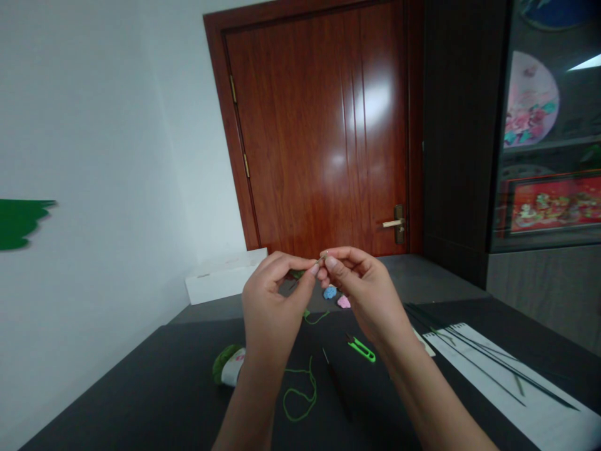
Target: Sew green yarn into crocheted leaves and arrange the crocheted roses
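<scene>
My left hand (280, 288) and my right hand (357, 279) are raised over the dark table, fingertips almost touching. Both pinch a small, thin greenish piece (321, 260); its details are too small to tell. Some green material (297, 274) shows behind the left fingers. Below the hands, a green yarn strand (300, 391) curls on the table. A ball of green yarn (226, 365) with a white label lies beside my left forearm. Between the forearms are a thin dark-handled tool (335, 379) and bright green thread snips (361, 348).
Blue (330, 292) and pink (344, 302) small pieces lie beyond the hands. On the right, dark thin stems (507, 360) cross a white notepad (539, 418). A long white box (223, 277) stands at the back left, near the wooden door (310, 138).
</scene>
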### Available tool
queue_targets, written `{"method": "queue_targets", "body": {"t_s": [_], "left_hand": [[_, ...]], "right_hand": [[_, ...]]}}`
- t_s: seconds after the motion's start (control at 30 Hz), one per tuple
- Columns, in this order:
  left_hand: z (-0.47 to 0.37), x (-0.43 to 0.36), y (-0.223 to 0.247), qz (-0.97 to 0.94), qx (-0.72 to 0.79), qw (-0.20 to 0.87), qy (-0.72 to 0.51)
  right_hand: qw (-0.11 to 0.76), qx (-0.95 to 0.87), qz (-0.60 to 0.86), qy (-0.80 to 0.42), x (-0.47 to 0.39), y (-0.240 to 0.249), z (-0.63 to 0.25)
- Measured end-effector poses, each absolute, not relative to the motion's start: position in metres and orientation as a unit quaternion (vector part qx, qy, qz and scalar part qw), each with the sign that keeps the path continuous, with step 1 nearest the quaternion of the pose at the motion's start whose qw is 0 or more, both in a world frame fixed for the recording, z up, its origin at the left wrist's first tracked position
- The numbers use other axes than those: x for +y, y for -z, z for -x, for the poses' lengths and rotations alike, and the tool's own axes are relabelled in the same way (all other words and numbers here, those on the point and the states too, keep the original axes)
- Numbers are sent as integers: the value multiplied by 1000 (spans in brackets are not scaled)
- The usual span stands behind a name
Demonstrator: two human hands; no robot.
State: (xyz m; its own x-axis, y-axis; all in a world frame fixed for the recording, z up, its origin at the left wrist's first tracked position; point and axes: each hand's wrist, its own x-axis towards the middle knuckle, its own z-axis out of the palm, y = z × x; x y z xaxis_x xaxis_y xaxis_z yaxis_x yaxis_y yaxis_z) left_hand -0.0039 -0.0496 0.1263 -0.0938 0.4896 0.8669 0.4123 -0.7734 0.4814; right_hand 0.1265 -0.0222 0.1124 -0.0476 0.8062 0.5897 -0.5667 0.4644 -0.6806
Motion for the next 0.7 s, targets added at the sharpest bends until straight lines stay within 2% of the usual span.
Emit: {"method": "queue_targets", "body": {"t_s": [0.33, 0.53, 0.7], "left_hand": [[1, -45, -122, -649, 330, 90, -680], [8, -42, -122, -683, 322, 106, -647], [11, -38, -122, -671, 305, 172, -654]], "right_hand": [[677, -542, 105, -486, -21, -112, -127], [658, -598, 90, -449, -24, -114, -134], [638, -621, 101, -443, -25, -116, -137]]}}
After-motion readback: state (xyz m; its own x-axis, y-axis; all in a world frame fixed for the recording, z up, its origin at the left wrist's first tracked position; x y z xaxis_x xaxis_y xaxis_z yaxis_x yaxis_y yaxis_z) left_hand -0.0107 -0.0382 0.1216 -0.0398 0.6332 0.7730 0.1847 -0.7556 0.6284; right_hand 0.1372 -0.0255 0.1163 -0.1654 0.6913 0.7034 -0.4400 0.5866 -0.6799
